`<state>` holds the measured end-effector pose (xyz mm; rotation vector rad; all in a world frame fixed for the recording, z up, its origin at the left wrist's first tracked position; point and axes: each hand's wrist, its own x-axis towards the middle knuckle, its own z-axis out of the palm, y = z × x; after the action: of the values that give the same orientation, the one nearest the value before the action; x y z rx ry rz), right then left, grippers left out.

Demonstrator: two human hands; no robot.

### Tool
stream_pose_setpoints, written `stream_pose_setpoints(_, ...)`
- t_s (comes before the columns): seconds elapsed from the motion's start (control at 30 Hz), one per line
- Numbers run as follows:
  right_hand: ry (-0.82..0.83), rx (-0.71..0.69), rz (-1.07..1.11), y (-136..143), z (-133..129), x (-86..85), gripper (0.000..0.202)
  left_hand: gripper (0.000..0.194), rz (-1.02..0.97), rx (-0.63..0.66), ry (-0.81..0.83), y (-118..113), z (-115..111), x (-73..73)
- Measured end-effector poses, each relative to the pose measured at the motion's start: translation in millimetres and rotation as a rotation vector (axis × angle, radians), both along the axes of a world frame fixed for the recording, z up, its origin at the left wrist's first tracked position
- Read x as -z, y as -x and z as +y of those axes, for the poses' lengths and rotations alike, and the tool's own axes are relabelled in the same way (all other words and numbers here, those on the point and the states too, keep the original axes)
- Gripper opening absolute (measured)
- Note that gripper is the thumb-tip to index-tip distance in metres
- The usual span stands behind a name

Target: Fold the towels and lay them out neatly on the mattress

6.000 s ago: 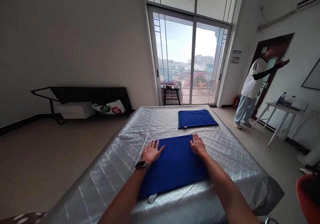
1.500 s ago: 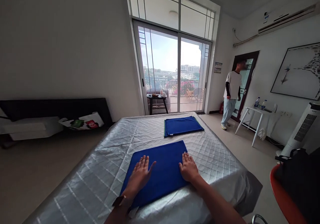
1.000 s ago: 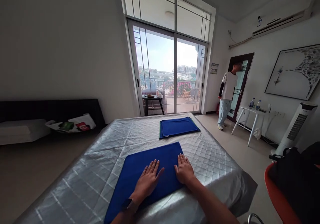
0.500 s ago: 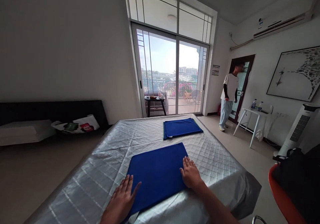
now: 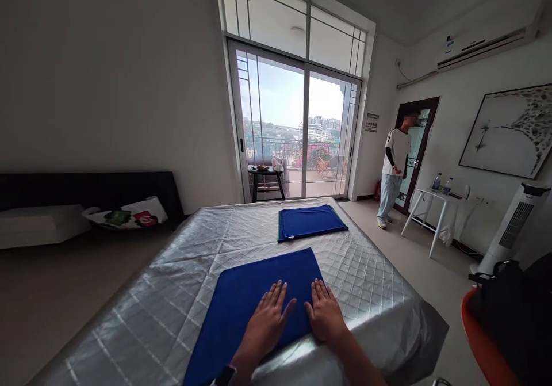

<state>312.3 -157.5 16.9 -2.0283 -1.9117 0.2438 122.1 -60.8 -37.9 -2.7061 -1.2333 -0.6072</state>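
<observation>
A folded blue cloth (image 5: pixel 233 311) lies flat on the silver quilted cover (image 5: pixel 159 294) in front of me. My left hand (image 5: pixel 268 317) rests on the middle of the cloth, fingers stretched out and thumb apart. At the cloth's right edge, my right hand (image 5: pixel 324 311) lies flat with its fingers extended. Neither hand grips anything. Farther back on the same cover is a stack of folded blue cloth (image 5: pixel 313 222) with a green edge along its left side.
A person (image 5: pixel 394 167) stands by the dark door at the right. A white table (image 5: pixel 442 193) with bottles, a tower fan (image 5: pixel 517 225) and a red chair (image 5: pixel 487 340) with a black bag are along the right. Glass sliding doors (image 5: pixel 306 127) stand beyond the cover.
My left hand has moved right, from the cloth's left edge onto its middle. The near cloth now reaches farther toward the lower left. My right hand has barely shifted.
</observation>
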Motion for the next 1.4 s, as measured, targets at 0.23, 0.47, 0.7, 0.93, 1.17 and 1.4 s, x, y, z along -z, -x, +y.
stream_pose_setpoints(0.23,-0.009,-0.014,-0.018,-0.5,1.7,5.2,0.059,0.055,0.099,0.138,0.039,-52.3,-13.6,4.6)
stream_pose_setpoints(0.47,-0.025,0.001,-0.008,-0.4,5.3,12.3,0.062,0.049,0.174,-0.140,0.042,126.3,-0.4,43.1)
stream_pose_setpoints(0.7,-0.032,-0.012,-0.022,-2.2,-5.5,-8.6,0.057,0.047,0.123,-0.240,-0.001,181.9,-26.8,28.1)
stream_pose_setpoints(0.93,-0.049,-0.019,0.054,-36.6,-50.0,-39.0,0.025,0.042,-0.267,-0.215,0.126,167.3,-49.6,-3.1)
stream_pose_setpoints(1.17,0.040,-0.018,0.131,-43.3,-65.5,-50.1,0.031,0.042,-0.371,-0.125,0.395,180.1,-68.1,-35.1)
stream_pose_setpoints(1.4,-0.005,-0.074,0.158,-47.5,-62.5,-48.3,0.026,0.038,-0.382,-0.132,0.407,184.2,-69.5,-44.9)
